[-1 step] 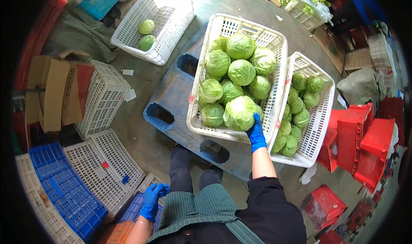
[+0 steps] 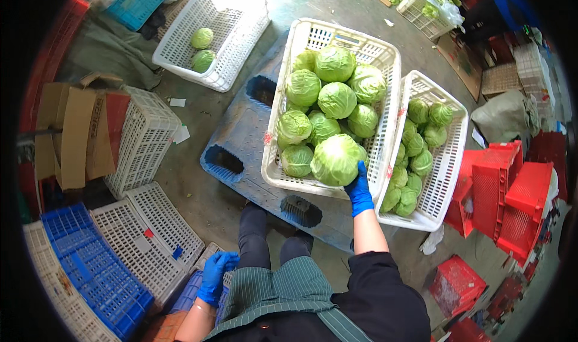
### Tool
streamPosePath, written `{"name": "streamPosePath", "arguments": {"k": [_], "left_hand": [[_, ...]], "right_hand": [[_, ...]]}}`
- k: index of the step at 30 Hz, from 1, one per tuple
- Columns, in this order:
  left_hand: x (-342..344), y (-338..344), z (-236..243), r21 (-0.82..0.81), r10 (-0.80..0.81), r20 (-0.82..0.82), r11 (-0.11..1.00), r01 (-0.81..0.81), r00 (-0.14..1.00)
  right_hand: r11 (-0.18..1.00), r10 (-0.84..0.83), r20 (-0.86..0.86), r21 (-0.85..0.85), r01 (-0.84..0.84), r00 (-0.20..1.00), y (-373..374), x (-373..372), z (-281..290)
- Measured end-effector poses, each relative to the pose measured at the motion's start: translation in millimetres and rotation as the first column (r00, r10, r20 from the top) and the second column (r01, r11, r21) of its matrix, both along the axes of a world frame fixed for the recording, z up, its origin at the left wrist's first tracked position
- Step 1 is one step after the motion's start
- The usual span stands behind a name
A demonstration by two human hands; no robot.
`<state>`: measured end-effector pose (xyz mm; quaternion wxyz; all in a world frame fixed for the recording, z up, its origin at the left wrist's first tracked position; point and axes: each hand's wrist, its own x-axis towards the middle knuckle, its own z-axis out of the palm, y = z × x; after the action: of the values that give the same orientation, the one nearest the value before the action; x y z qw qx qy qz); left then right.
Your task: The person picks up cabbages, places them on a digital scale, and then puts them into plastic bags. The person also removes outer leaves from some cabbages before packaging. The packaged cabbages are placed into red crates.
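My right hand (image 2: 359,191), in a blue glove, grips the right side of a large pale green cabbage (image 2: 335,160) at the near end of a white plastic crate (image 2: 330,190). Its thumb shows along the side; the other fingers are mostly hidden behind the cabbage. Several more cabbages (image 2: 337,100) fill the crate. My left hand (image 2: 214,277), also blue-gloved, hangs by my left thigh with loosely bent fingers and nothing visible in it.
Beneath the crate lies a blue plastic pallet (image 2: 235,131). A second white crate (image 2: 442,185) with smaller cabbages adjoins it on the right. Another white crate (image 2: 226,83) with two cabbages stands far left. Stacked crates (image 2: 99,264) are near left; red crates (image 2: 494,185) stand right.
The gripped cabbage has turned slightly in my right hand. My left hand's fingers have shifted a little; the crates have not moved.
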<state>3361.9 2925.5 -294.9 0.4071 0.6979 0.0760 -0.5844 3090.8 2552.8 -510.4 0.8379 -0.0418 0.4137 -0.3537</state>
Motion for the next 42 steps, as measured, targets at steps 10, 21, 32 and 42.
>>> {"name": "streamPosePath", "arguments": {"k": [10, 21, 32, 42], "left_hand": [[42.7, -134.2, 34.4, -0.525, 0.007, -0.222, 0.842, -0.126, 0.975], [99.3, -72.9, 8.5, -0.274, 0.345, -0.545, 0.788, -0.551, 0.764], [116.7, -81.4, -3.6, -0.147, 0.320, -0.639, 0.842, -0.519, 0.700], [122.4, -80.9, -2.1, -0.151, 0.288, -0.686, 0.842, -0.518, 0.668]], "right_hand": [[0.475, 0.739, -0.223, -0.496, -0.727, 0.636, 94.5, 111.9, 236.7], [0.412, -0.212, -0.973, 0.001, -0.911, -0.097, -229.9, 156.5, -22.7], [0.342, -0.600, -0.703, -0.657, -0.672, 0.382, 4.3, 126.1, 41.7], [0.872, -0.042, -0.909, -0.236, -0.428, 0.415, -4.7, 47.8, -45.8]]}}
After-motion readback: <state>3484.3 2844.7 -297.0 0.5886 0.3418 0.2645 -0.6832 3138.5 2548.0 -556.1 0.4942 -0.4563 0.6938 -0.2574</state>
